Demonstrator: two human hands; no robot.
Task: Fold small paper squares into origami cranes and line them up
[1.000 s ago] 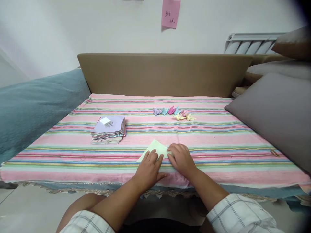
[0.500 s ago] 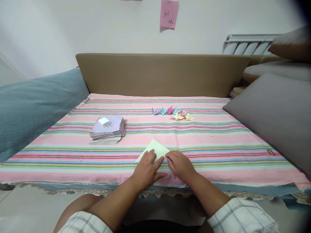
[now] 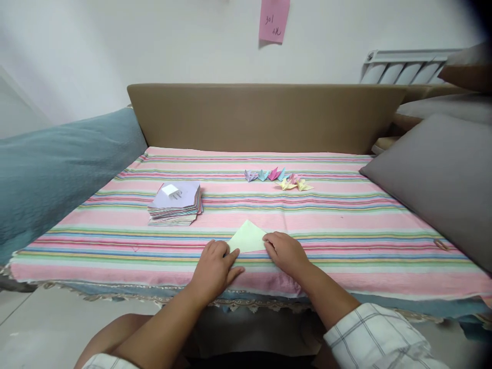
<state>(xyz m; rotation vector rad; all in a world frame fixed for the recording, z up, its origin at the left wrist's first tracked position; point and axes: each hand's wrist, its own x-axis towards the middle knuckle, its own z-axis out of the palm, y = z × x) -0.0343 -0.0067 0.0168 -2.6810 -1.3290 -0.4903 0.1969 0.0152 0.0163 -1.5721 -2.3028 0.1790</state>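
Note:
A light green sheet of paper (image 3: 247,238), folded into a triangle, lies on the striped cloth with its point away from me. My left hand (image 3: 215,266) rests at the paper's left corner, fingertips on it, thumb and index finger spread apart. At the right corner, my right hand (image 3: 286,253) pinches the edge between thumb and fingers. The fingertips under that hand are partly hidden.
A stack of coloured paper (image 3: 175,202) with a white plug adapter (image 3: 171,191) on top is at the left. Several small folded paper figures (image 3: 274,174) sit farther back. A grey cushion (image 3: 434,174) borders the right side.
My left hand has slid left and toward me, from the middle of the paper's near edge to its left corner. My right hand stays at the right corner. The view has shifted slightly.

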